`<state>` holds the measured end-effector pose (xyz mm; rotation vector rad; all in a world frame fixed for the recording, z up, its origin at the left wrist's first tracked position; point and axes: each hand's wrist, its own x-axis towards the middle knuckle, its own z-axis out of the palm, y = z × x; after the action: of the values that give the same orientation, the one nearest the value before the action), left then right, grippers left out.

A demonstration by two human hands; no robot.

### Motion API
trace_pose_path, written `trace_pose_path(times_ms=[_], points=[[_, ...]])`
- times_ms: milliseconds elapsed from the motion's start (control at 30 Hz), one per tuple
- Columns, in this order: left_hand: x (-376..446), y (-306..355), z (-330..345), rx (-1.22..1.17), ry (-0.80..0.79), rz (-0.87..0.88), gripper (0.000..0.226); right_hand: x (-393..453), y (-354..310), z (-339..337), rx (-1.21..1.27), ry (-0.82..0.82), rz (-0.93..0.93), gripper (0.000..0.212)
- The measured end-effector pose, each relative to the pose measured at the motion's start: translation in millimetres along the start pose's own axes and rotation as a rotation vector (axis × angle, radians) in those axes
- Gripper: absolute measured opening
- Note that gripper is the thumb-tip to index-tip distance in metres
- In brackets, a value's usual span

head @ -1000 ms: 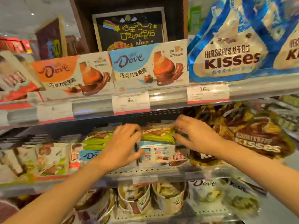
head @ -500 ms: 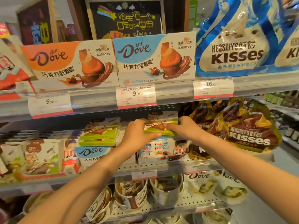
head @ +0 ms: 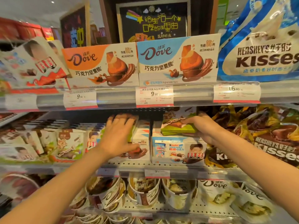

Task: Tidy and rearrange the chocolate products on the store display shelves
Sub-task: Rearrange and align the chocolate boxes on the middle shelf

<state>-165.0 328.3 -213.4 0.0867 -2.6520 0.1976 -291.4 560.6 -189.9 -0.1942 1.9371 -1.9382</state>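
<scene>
On the middle shelf a small stack of green chocolate boxes lies on top of a white Kinder display box. My right hand grips the right end of this stack, thumb on top and fingers underneath. My left hand is spread flat over the neighbouring stack to the left, above a white Dove box. Its fingertips reach toward the back of the shelf and hide what lies under them.
Orange and blue Dove display boxes stand on the upper shelf beside a blue Kisses bag. Brown Kisses bags crowd the right of the middle shelf, Kinder boxes the left. Dove tubs fill the lower shelf.
My left hand let go of the green boxes and moved left onto the neighbouring stack. My right hand still holds the green boxes over the Kinder box.
</scene>
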Motion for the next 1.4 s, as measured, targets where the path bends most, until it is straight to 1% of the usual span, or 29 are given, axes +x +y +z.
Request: trace_pose_path(times_ms=[33, 100, 267, 400, 500, 567, 633, 667, 767, 800, 933, 1000, 1033, 1067, 1133, 1167, 1200, 1233, 1300, 1367, 1400], points=[[-4, -10, 1, 0.035, -0.032, -0.013, 0.083, -1, 0, 2, 0.003, -0.013, -0.002, 0.024], [-7, -23, 4, 0.078, -0.094, -0.04, 0.077, -1, 0, 5, 0.016, -0.044, -0.003, 0.025], [-6, -37, 3, 0.08, -0.14, 0.035, 0.061, -4, 3, 14, -0.01, -0.098, -0.004, 0.043], [-11, -43, -5, 0.097, -0.053, 0.109, 0.047, -8, 6, 27, 0.006, -0.161, -0.041, 0.048], [-14, -46, -9, 0.153, 0.058, 0.115, 0.047, -9, 11, 43, -0.034, -0.18, -0.126, 0.058], [-15, -50, -9, 0.173, 0.129, 0.122, 0.047, -11, 13, 55, -0.032, -0.202, -0.144, 0.066], [-18, -56, -11, 0.168, 0.166, 0.116, 0.04, -12, 14, 69, -0.048, -0.235, -0.137, 0.071], [-21, -60, -10, 0.155, 0.193, 0.119, 0.037, -12, 13, 76, -0.066, -0.246, -0.127, 0.067], [-28, -69, -14, 0.098, 0.268, 0.166, 0.066, -12, 11, 106, -0.089, -0.244, -0.062, 0.032], [-29, -72, -14, 0.097, 0.306, 0.188, 0.068, -12, 10, 117, -0.075, -0.243, -0.054, 0.026], [-34, -94, -14, 0.112, 0.378, 0.318, 0.073, -18, 7, 170, 0.066, -0.233, 0.007, 0.018], [-38, -111, -16, 0.124, 0.419, 0.387, 0.069, -21, 8, 196, 0.122, -0.249, 0.05, 0.035], [-41, -119, -18, 0.136, 0.423, 0.417, 0.067, -21, 10, 208, 0.111, -0.255, 0.047, 0.042], [-44, -128, -19, 0.148, 0.423, 0.443, 0.066, -22, 11, 220, 0.097, -0.255, 0.027, 0.042], [-49, -147, -21, 0.138, 0.397, 0.477, 0.064, -27, 12, 242, 0.073, -0.238, -0.024, 0.031], [-52, -157, -22, 0.104, 0.356, 0.483, 0.061, -29, 14, 252, 0.076, -0.225, -0.04, 0.024], [-57, -167, -24, 0.044, 0.303, 0.465, 0.058, -31, 14, 261, 0.086, -0.211, -0.051, 0.018], [-62, -177, -25, -0.055, 0.246, 0.409, 0.059, -31, 15, 270, 0.094, -0.194, -0.062, 0.014], [-78, -195, -31, -0.36, 0.158, 0.228, 0.061, -32, 16, 285, 0.073, -0.158, -0.095, 0.011], [-90, -209, -36, -0.662, 0.19, 0.011, 0.048, -33, 17, 297, 0.008, -0.132, -0.138, 0.009], [-93, -216, -36, -0.77, 0.216, -0.117, 0.041, -34, 18, 304, -0.007, -0.137, -0.158, 0.008]])
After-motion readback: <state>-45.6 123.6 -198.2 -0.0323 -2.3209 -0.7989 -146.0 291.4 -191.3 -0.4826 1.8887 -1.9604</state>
